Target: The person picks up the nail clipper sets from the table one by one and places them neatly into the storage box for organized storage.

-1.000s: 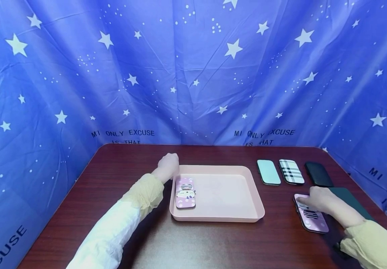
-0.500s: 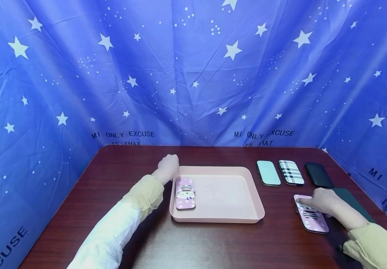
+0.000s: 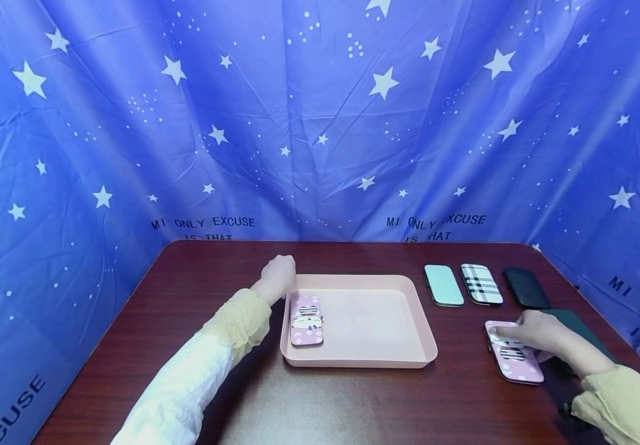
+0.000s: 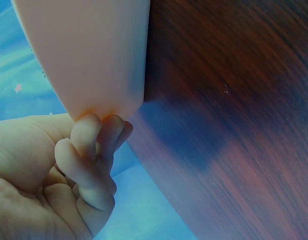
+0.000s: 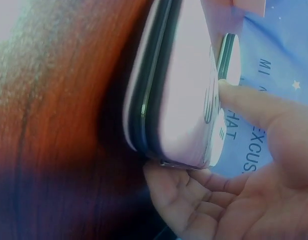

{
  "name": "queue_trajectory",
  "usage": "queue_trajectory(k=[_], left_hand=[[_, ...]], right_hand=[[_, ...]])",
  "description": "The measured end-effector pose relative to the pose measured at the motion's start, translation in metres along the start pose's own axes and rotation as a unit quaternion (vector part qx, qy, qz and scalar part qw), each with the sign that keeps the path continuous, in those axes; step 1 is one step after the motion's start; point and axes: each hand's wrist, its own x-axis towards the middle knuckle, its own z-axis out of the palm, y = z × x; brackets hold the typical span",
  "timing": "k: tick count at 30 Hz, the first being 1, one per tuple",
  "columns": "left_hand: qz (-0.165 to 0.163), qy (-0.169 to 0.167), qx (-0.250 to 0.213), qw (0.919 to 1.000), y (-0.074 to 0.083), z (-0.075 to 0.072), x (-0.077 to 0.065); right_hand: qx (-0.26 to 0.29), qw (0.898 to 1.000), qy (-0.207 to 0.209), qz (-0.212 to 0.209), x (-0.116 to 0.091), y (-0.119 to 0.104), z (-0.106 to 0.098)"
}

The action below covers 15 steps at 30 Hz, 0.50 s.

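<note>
My left hand [image 3: 277, 275] grips the far left corner of a shallow pink tray [image 3: 378, 360], with curled fingers on its rim in the left wrist view. Inside the tray, along its left side, lies a pink patterned flat case [image 3: 307, 334] with a cartoon figure. To the right of the tray, my right hand [image 3: 542, 337] holds a second pink patterned case [image 3: 520, 369]. Its thumb lies across the top face, while in the right wrist view the fingers [image 5: 169, 187] touch the case's edge. The case is low over the table or on it; I cannot tell which.
At the back right lie a mint case [image 3: 444, 285], a plaid case [image 3: 482, 284] and a black case [image 3: 527, 288] in a row. A dark green case [image 3: 581, 330] is partly behind my right hand. A starry blue curtain [image 3: 320, 123] surrounds the dark wooden table [image 3: 353, 408].
My right wrist and sleeve have shifted slightly to the right, with the thumb still on the pink case. My left hand and the tray stay put.
</note>
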Motion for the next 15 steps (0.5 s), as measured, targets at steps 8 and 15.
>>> queue_trajectory(k=[8, 15], left_hand=[[0.000, 0.000, 0.004, 1.0000, 0.0004, -0.0018, 0.0005], [0.001, -0.004, 0.005, 1.0000, 0.0007, -0.0020, 0.0006]], right_hand=[[0.038, 0.999, 0.000, -0.010, 0.0005, -0.0005, -0.0032], [0.100, 0.995, -0.020, -0.018, -0.0001, 0.0012, -0.0041]])
